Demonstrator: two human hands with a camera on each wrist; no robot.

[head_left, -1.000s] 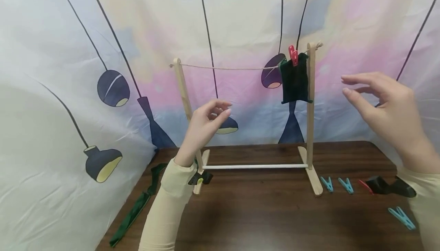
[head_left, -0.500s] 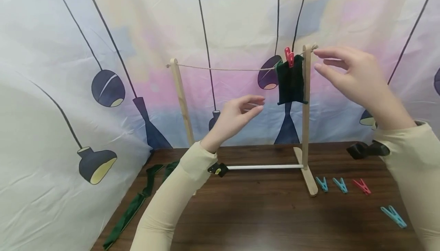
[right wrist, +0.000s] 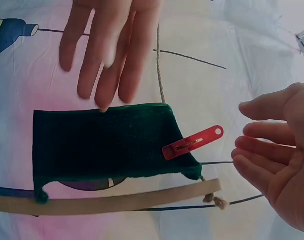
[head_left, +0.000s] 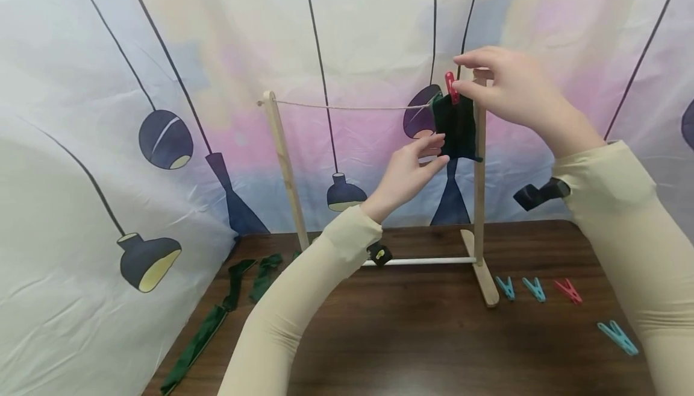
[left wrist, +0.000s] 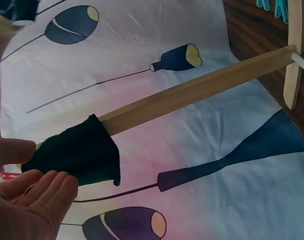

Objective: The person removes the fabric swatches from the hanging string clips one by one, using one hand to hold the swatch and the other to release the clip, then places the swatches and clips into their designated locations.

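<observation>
A dark green velvety cloth (head_left: 458,128) hangs over the string near the right post. One red clothespin (right wrist: 194,142) clamps its top edge. My right hand (head_left: 515,88) is raised beside that clothespin, thumb and fingers spread; in the right wrist view a gap shows between the fingertips and the pin's end. My left hand (head_left: 409,170) is at the cloth's left side, fingers loosely bent and holding nothing. Its fingertips overlap the cloth's edge in the head view.
The wooden rack's left post (head_left: 284,167) and white crossbar (head_left: 428,261) stand on the dark table. Blue clothespins (head_left: 534,289) and a red one (head_left: 568,290) lie at right. Green fabric strips (head_left: 197,339) lie at left. A patterned curtain (head_left: 379,34) hangs behind.
Both hands have moved toward the hanging cloth: the right hand leftward and up to the red clothespin, the left hand rightward and up to the cloth's edge.
</observation>
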